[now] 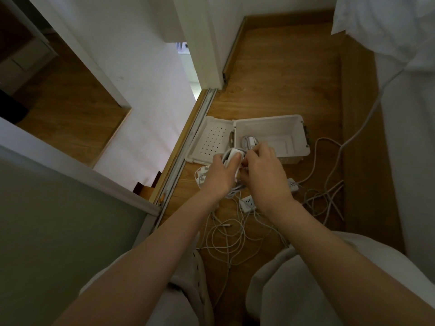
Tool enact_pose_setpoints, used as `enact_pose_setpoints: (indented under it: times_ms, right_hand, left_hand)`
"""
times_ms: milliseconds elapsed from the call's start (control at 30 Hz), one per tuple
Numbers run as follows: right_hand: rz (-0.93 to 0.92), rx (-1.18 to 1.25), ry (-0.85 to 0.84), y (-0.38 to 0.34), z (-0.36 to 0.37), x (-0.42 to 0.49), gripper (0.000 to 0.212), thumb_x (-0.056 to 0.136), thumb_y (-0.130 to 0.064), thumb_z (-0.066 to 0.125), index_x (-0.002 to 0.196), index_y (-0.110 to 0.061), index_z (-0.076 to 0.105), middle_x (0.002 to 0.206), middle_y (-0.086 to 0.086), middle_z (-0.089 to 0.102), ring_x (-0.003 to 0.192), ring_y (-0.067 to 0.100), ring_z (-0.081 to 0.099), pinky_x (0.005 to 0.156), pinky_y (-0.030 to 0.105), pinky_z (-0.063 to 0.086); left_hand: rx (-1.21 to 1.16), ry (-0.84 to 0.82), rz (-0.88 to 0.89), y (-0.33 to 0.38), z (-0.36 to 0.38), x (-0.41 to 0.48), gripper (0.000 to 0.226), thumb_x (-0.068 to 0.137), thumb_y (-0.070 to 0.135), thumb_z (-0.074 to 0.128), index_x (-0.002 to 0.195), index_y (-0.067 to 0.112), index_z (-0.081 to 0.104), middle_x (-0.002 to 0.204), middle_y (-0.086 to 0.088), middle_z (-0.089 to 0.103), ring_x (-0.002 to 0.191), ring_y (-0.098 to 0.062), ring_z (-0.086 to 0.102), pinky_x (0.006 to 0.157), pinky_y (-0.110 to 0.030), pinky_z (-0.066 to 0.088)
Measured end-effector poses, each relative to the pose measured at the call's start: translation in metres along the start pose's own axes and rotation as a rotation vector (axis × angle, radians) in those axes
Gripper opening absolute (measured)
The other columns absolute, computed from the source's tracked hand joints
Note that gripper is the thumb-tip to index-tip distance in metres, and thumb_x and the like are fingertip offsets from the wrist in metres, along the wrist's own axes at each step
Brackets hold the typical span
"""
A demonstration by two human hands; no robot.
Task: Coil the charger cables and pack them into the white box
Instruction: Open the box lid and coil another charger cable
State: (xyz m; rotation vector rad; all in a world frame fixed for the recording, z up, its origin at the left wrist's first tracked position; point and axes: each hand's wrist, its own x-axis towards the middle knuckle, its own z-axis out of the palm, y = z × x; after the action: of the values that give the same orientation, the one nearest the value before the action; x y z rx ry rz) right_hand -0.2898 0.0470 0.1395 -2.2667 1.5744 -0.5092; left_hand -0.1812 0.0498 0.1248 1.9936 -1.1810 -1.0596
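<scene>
The white box [292, 128] stands open on the wooden floor, its perforated lid [211, 140] lying flat to its left. One coiled charger [250, 141] lies inside at the box's left wall. Just in front of the box, my left hand [220, 171] grips a white charger brick with cable loops [234, 154] around it. My right hand [261, 169] pinches that cable beside the brick. Loose white cables [226, 241] lie tangled on the floor below my hands.
A white power strip [247, 203] and a white adapter [293, 184] lie under my right wrist. More cables [327, 196] trail right toward the bed [409, 137]. A sliding door track [188, 142] runs along the left. My knees fill the bottom.
</scene>
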Motion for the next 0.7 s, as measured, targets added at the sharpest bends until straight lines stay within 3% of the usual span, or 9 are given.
enact_pose_setpoints:
  times_ms: [167, 267, 400, 500, 600, 700]
  right_hand:
    - [0.034, -0.097, 0.037, -0.003, -0.005, 0.001, 0.024, 0.091, -0.014, 0.053, 0.114, -0.009, 0.052, 0.122, 0.01, 0.043, 0.113, 0.023, 0.04, 0.094, 0.031, 0.038]
    - [0.067, -0.087, -0.026, 0.0, -0.007, 0.002, 0.022, 0.093, -0.014, 0.054, 0.114, -0.009, 0.051, 0.119, 0.01, 0.05, 0.109, 0.023, 0.05, 0.087, 0.03, 0.043]
    - [0.188, 0.182, -0.161, 0.008, -0.014, 0.004, 0.008, 0.091, -0.015, 0.058, 0.095, -0.008, 0.059, 0.094, 0.009, 0.065, 0.087, 0.022, 0.063, 0.073, 0.031, 0.052]
    - [0.183, 0.417, -0.129, 0.01, -0.019, 0.003, 0.009, 0.086, -0.014, 0.064, 0.079, -0.013, 0.06, 0.079, 0.005, 0.064, 0.074, 0.016, 0.061, 0.067, 0.027, 0.053]
    - [0.149, 0.498, -0.137, 0.006, -0.018, -0.004, 0.023, 0.085, -0.01, 0.064, 0.068, -0.02, 0.052, 0.069, -0.003, 0.058, 0.063, 0.005, 0.056, 0.057, 0.014, 0.044]
    - [0.148, 0.538, -0.127, 0.01, -0.015, -0.004, 0.02, 0.085, -0.008, 0.064, 0.07, -0.018, 0.055, 0.069, -0.002, 0.059, 0.064, 0.007, 0.06, 0.059, 0.018, 0.05]
  left_hand:
    - [0.13, 0.042, 0.067, -0.007, 0.007, 0.012, 0.056, 0.092, 0.053, 0.041, 0.135, 0.017, 0.036, 0.125, -0.009, 0.051, 0.105, -0.025, 0.055, 0.087, -0.045, 0.052]
    - [0.172, 0.077, 0.071, -0.012, 0.006, 0.016, 0.058, 0.091, 0.051, 0.046, 0.136, 0.016, 0.035, 0.129, -0.012, 0.047, 0.109, -0.029, 0.053, 0.086, -0.048, 0.053]
    - [0.251, 0.085, 0.094, -0.021, 0.003, 0.022, 0.056, 0.091, 0.048, 0.048, 0.134, 0.014, 0.037, 0.128, -0.013, 0.047, 0.108, -0.029, 0.053, 0.083, -0.045, 0.053]
    - [0.226, 0.094, 0.066, -0.025, 0.0, 0.027, 0.052, 0.093, 0.045, 0.046, 0.133, 0.013, 0.037, 0.124, -0.013, 0.05, 0.104, -0.029, 0.057, 0.073, -0.035, 0.055]
    - [0.253, 0.128, 0.042, -0.026, -0.002, 0.027, 0.052, 0.093, 0.046, 0.047, 0.133, 0.014, 0.037, 0.121, -0.012, 0.05, 0.1, -0.028, 0.057, 0.077, -0.043, 0.056]
    - [0.244, 0.127, 0.007, -0.027, -0.001, 0.026, 0.056, 0.092, 0.048, 0.046, 0.134, 0.014, 0.036, 0.122, -0.013, 0.05, 0.099, -0.029, 0.058, 0.079, -0.048, 0.055]
